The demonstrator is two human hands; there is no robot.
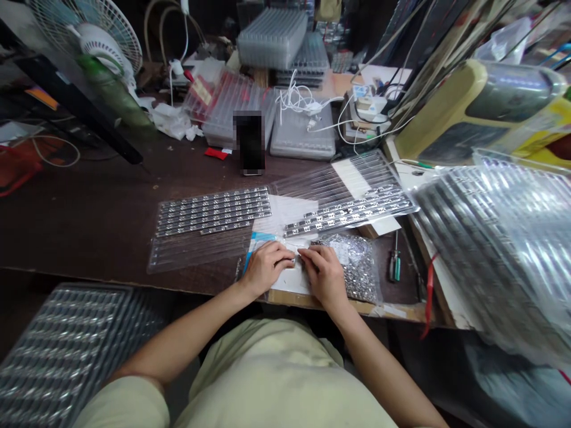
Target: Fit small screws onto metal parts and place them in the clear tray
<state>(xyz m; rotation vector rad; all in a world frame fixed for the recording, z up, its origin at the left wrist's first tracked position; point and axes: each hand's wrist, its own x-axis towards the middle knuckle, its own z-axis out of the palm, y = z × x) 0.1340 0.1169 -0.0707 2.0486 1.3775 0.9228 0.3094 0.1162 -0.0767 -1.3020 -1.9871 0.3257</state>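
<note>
My left hand (266, 267) is closed over a white sheet (289, 282) near the table's front edge, fingertips pinched on a tiny piece too small to name. Just to its right, my right hand (326, 274) is also closed, thumb and finger together at a small item I cannot make out. A clear bag of small metal parts (363, 270) lies against the right hand's outer side. Beyond the hands, a clear tray with rows of metal parts (214, 211) lies to the left, and a second partly filled tray (348, 208) lies to the right.
A green-handled screwdriver (395, 266) lies right of the bag. Stacked trays stand at the right (495, 238) and lower left (57, 351). A dark phone (250, 142) stands behind the trays, near white cables (307, 107). A fan (93, 41) is at the back left.
</note>
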